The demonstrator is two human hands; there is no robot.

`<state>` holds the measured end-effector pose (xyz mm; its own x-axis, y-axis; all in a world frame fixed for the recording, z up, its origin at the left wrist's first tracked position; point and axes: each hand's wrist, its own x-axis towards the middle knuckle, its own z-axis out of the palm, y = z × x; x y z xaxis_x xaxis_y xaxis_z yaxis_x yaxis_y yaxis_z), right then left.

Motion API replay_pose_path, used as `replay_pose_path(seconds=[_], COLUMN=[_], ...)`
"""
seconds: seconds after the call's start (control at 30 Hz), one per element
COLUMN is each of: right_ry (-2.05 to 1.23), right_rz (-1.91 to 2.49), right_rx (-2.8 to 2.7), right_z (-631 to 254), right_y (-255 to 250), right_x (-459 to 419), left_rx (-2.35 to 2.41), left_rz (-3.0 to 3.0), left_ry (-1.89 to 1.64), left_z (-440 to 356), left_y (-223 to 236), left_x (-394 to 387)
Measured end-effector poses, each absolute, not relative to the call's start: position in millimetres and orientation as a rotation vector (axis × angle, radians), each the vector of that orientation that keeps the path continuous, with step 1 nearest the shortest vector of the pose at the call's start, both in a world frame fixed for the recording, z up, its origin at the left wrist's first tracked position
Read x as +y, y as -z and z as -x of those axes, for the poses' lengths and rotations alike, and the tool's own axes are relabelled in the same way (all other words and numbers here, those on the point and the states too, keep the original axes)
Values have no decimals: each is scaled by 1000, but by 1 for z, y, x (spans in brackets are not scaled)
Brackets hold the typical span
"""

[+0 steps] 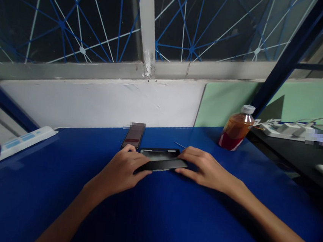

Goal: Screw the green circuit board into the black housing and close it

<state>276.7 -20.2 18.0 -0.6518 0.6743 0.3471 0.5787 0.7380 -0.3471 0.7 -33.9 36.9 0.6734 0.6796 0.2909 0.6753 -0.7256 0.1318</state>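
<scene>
A flat black case [163, 164] sits at the middle of the blue table, with a pale grey inside showing behind its dark front panel. My left hand [125, 166] grips its left end, thumb low at the front edge and fingers over the top. At the other end my right hand [204, 166] pinches the right corner between thumb and fingers. The case's underside is hidden. Just behind my right hand lies a thin bluish rod [179, 144]. A dark smartphone [133, 136] is beyond my left fingers.
A bottle of orange-brown drink [236, 130] with a white cap stands at the back right. On the left a white power strip [18, 147] runs along the blue table [152, 215]. More power strips [289, 130] and cables lie on a black surface at right.
</scene>
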Motion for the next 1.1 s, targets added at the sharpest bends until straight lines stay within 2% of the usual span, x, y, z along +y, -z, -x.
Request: replay_pose_path(seconds=[0.2, 0.57, 0.73, 1.1], right_ry=[-188, -368, -355, -96], right_rz=[1003, 989, 996, 1100], right_rx=[-2353, -2516, -2561, -2627], right_z=[-276, -276, -275, -267], right_y=[-15, -16, -13, -1], right_x=[-21, -22, -21, -21], left_rx=[1180, 1069, 1064, 1123], left_rz=[-2774, -2761, -2783, -2762], left_ry=[-826, -308, -318, -329], left_z=[7, -2, -3, -4], left_y=[-32, -31, -23, -7], left_x=[-26, -26, -24, -17])
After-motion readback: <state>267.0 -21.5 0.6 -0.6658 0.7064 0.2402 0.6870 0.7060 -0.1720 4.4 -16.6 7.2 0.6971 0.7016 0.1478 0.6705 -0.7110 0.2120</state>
